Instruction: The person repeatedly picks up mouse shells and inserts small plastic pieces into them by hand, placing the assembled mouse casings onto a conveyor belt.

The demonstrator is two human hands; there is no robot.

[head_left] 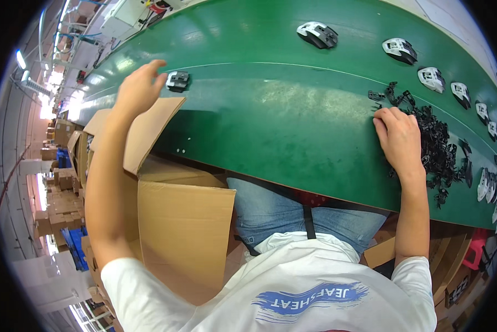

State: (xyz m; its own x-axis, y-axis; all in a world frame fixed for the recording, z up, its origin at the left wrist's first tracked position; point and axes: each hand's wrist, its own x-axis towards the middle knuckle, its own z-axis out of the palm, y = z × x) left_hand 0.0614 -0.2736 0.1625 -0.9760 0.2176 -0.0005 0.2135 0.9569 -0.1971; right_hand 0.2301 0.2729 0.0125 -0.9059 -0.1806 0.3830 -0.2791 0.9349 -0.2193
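1. The left hand (pixel 140 88) is raised, thumb and fingers spread apart, just beside a white-and-black mouse (pixel 178 82) on the green table (pixel 259 110).
2. The right hand (pixel 400 135) rests with curled fingers at the left edge of a heap of small black parts (pixel 437 146); whether it pinches one cannot be told.
3. More white-and-black mice (pixel 431 79) lie spaced along the table's far side; any marks on them are too small to read.
4. White capital letters, upside down here, cross a blue brushstroke print (pixel 310 297) on the white shirt (pixel 303 255).
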